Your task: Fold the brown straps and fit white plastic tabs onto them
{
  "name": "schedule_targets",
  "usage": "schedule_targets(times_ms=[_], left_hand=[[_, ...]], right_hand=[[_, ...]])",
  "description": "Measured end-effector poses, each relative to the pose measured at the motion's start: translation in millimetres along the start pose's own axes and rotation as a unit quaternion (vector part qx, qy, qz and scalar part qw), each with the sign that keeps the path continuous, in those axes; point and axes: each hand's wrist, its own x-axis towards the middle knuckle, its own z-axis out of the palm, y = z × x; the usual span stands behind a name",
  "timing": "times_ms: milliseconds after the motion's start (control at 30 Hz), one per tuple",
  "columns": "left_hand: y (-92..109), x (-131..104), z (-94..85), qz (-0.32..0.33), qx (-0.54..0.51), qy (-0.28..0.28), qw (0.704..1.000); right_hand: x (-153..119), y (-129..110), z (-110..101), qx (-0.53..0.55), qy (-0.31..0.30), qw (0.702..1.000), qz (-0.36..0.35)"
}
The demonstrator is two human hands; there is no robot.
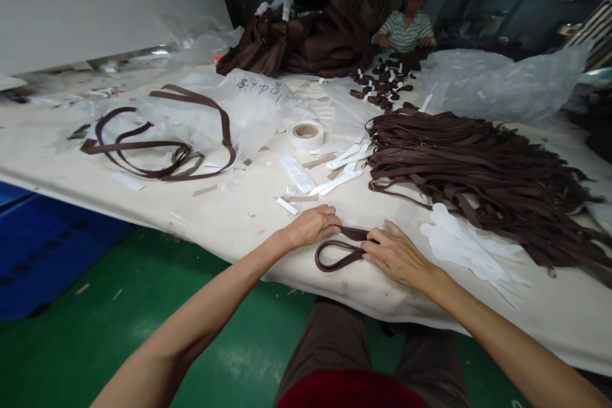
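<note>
Near the table's front edge, a brown strap (352,233) stretches between my two hands. My left hand (315,224) pinches its left end, fingers closed. Curled over the strap's right part is my right hand (394,254), with its fingertips pressed on it and partly hiding it. A loop of the same brown strap sticks out to the left below, lying on the cloth. White gloves (466,245) lie just right of my right hand. Beyond my hands are white strips (337,180) and a roll of white tape (306,135).
A big pile of brown straps (468,166) covers the right side. Loose straps (165,143) and plastic bags (253,102) lie left. Brown bags (306,41) are heaped at the back, where a person (404,32) in a striped shirt works. Blue crates (52,248) stand below left.
</note>
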Motion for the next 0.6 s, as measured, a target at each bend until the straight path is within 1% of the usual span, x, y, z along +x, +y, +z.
schedule_targets(times_ms=[133,200,333,400,500,600], left_hand=[[3,-1,3.6,-0.003,0.022,-0.005,1.0],[4,-3,5.6,-0.003,0.03,-0.007,1.0],[2,-6,8.2,-0.01,0.031,0.008,0.999],[0,-7,9.4,-0.004,0.032,0.013,0.999],[-3,-8,12.1,0.01,0.039,0.022,0.999],[-6,-8,16.5,0.026,0.047,0.03,0.998]], right_hand=[[4,-7,18,0.008,0.065,0.995,0.07],[5,-8,26,0.004,0.089,0.993,0.075],[0,-5,39,-0.001,0.139,0.989,0.052],[-5,-4,41,-0.003,0.149,0.988,0.044],[-10,-6,41,-0.003,0.146,0.988,0.041],[-5,-7,38,-0.004,0.143,0.988,0.061]])
